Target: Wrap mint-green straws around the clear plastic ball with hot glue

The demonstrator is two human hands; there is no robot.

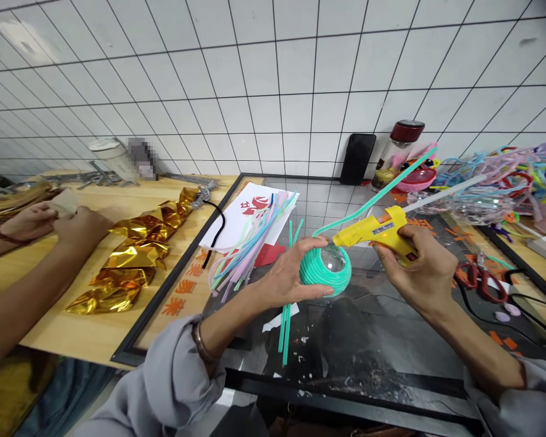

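Note:
My left hand [291,273] is closed around a small round bowl [324,280] coiled in teal pipe cleaner, its clear inside facing up. From its rim a loose length of teal pipe cleaner [382,193] runs up and to the right. In my right hand [421,267] is a yellow hot glue gun [375,230], fingers wrapped round its handle. A white glue stick [446,191] sticks out of its back. The nozzle points left, close to the bowl's rim and my left fingertips; whether it touches is unclear. Two teal pipe cleaners [285,337] lie below the bowl.
A bundle of pastel pipe cleaners [249,243] lies on white paper [213,227]. Red-handled scissors [484,282] and black cables are at the right, below a tangled pipe cleaner pile [495,176]. A phone [358,159] leans on the wall. At left, another person's hands [79,224] work near gold foil [131,255].

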